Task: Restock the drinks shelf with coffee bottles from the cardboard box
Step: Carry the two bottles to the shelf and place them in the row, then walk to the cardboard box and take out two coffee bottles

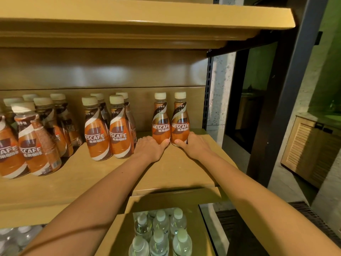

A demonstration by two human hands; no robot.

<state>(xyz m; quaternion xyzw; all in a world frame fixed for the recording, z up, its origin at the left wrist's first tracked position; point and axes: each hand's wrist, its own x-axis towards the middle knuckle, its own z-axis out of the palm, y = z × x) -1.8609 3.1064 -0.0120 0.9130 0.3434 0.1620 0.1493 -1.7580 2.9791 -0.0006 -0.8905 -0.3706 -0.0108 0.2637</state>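
Item: two coffee bottles, left bottle (160, 122) and right bottle (180, 122), upright and side by side at the right end of the drinks shelf (92, 172).
Step, as judged: setting the pair in place.
Next move calls for: letting go, drawing back, reaching down to the cardboard box (166, 200) below.
Left hand (149, 147) grips the left bottle's base and right hand (193, 145) grips the right bottle's base. Both arms are stretched forward.

At least eleven coffee bottles (161, 124) stand on the shelf (92, 172), two at the right end, four in the middle and five or more at the left, with six water bottles (159, 242) countable in one box (166, 198), plus a left hand (149, 147) and a right hand (194, 145).
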